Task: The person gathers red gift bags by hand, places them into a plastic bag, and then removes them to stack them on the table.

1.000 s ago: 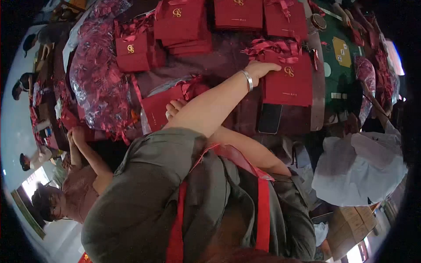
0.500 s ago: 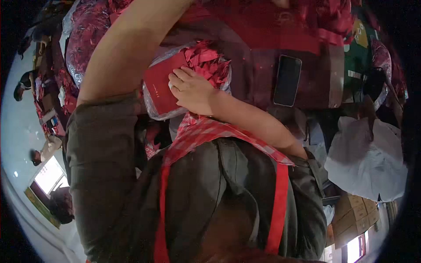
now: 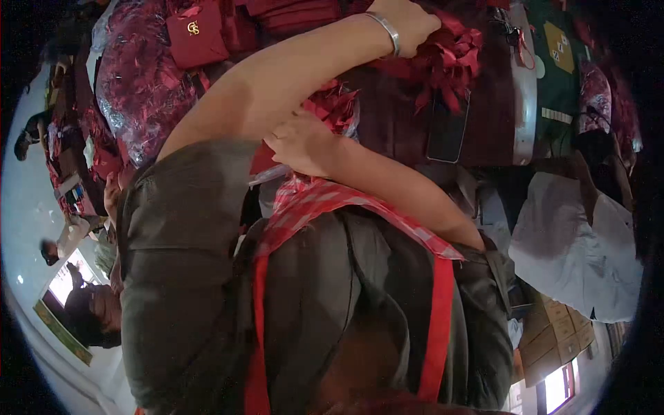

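Observation:
My left hand [image 3: 409,28], with a silver bracelet on the wrist, is closed at the top of the view, on a red bag whose loose red ribbons [image 3: 453,59] hang beside it over a dark phone [image 3: 448,131]. The part of the bag in the grip is mostly hidden. Close to my apron, my right hand [image 3: 304,144] has its fingers curled on a red bag [image 3: 261,160] in clear plastic. More ribbons [image 3: 335,107] stick out above this hand. My left forearm passes above it and hides part of that bag.
Left of my arm lies a large clear plastic sack of red ribbons [image 3: 142,83]. Behind it stands a red bag with gold letters [image 3: 197,33], near stacked red bags [image 3: 294,14]. A green surface [image 3: 553,90] and white sack [image 3: 570,242] are on the right. A person [image 3: 97,311] is at the left.
My left hand lifted the red bag off the right-hand pile and swung it nearer, then back out. My right hand's fingers, flatter on the plastic-wrapped bag half a second ago, are now curled.

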Available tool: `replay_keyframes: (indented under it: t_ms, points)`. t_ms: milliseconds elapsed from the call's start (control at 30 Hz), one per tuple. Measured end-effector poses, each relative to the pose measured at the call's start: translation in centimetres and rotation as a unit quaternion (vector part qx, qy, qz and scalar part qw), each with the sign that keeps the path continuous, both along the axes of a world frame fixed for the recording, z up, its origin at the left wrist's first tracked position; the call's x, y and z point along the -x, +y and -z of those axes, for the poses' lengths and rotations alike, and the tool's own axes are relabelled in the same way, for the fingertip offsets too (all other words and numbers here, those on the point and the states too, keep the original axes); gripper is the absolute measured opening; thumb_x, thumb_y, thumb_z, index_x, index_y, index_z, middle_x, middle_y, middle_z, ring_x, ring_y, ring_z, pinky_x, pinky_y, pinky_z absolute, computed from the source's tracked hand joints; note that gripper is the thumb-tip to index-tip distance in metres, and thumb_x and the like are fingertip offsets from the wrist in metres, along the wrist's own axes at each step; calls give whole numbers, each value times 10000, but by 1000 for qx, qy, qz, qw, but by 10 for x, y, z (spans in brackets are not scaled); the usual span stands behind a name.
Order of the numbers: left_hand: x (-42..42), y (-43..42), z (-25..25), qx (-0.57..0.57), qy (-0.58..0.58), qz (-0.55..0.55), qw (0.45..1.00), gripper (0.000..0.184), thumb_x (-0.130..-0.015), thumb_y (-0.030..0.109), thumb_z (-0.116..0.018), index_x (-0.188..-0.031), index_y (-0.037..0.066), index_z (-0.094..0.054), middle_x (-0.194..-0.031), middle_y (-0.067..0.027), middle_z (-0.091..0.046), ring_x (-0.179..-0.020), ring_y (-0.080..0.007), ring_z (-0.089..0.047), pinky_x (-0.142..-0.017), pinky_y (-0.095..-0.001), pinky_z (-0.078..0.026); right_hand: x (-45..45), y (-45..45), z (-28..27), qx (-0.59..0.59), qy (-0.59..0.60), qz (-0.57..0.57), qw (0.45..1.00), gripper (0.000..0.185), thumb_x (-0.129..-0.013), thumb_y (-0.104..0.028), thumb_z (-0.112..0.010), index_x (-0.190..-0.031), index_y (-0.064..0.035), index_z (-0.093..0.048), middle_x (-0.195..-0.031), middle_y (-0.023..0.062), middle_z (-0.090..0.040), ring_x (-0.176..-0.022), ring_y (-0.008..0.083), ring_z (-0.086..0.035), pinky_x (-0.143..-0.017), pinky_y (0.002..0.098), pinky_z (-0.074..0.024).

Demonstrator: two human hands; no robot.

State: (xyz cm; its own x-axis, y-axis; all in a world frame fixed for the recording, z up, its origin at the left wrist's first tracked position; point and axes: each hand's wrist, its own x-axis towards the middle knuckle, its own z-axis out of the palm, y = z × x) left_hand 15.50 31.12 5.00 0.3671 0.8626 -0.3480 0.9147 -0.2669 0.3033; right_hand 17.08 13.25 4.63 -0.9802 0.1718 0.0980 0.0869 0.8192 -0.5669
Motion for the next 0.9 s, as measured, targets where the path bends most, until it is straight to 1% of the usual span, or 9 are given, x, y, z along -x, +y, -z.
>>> replay_keyframes:
  t_ms: [167,300,400,467,533,667,800,833,900]
  points:
    - [25,4,-18,-67,-220,-69,971,404,-756,278,-663,-1090,60,-602,-1092,-110,-610,-1011,-228,-575,-890,-408,-450,3,-6,19,-64,29,18,997,466,-791,-305,-557,-1137,8,-577,-1272,144,-490,-1241,312,-382,-1087,448,-230]
    - [41,-6,0,-145,-441,-133,876,394,-774,289,-637,-1096,66,-596,-1109,-110,-600,-1032,-232,-563,-906,-417,-437,3,-8,24,-57,-14,-3,998,535,-806,-329,-528,-1220,9,-521,-1339,163,-436,-1294,341,-331,-1098,458,-215]
    - [27,-27,73,-63,-621,-200,755,388,-787,297,-618,-1101,71,-591,-1122,-110,-592,-1048,-235,-554,-919,-424,-427,-3,-4,16,-100,32,23,994,562,-758,-333,-645,-1225,-45,-522,-1265,126,-472,-1215,312,-407,-1025,446,-338]
    - [14,-39,134,138,-757,-231,595,353,-950,299,-394,-1210,96,-521,-1316,-89,-499,-1218,-296,-456,-1063,-520,-320,-5,-4,16,-60,28,17,998,523,-749,-300,-647,-1192,-39,-546,-1261,132,-472,-1183,314,-434,-995,443,-370]
    - [4,-34,151,187,-805,-269,494,360,-954,292,-388,-1232,97,-508,-1320,-96,-496,-1222,-304,-452,-1070,-517,-310,-5,-4,24,-31,4,5,999,511,-784,-303,-607,-1210,-30,-537,-1255,141,-473,-1201,321,-416,-1024,466,-331]
    - [-11,30,133,92,-845,-234,472,485,-883,404,-478,-1243,83,-531,-1245,-68,-561,-1184,-250,-488,-1016,-438,-357,-4,-1,11,-82,-45,-32,995,532,-832,-340,-563,-1244,-8,-504,-1298,178,-445,-1246,345,-378,-1074,489,-262]
    - [78,42,23,-27,-781,-217,585,470,-876,399,-496,-1231,93,-537,-1203,-76,-577,-1135,-255,-512,-972,-435,-383,-4,4,1,-91,-68,-32,993,581,-846,-395,-542,-1265,0,-469,-1370,185,-377,-1282,348,-340,-1087,489,-239]
    - [110,34,-2,-71,-758,-215,611,466,-875,398,-500,-1228,96,-539,-1192,-78,-581,-1123,-256,-517,-960,-435,-389,-2,1,2,-73,-40,-9,996,627,-703,-275,-722,-1226,-17,-491,-1337,178,-403,-1245,366,-377,-1037,504,-317]
    - [175,4,-48,-163,-705,-223,653,459,-871,395,-509,-1222,100,-542,-1171,-82,-589,-1098,-258,-529,-938,-433,-402,-5,1,8,-78,-42,-16,996,643,-693,-274,-729,-1230,-16,-487,-1336,179,-404,-1241,369,-380,-1033,507,-317]
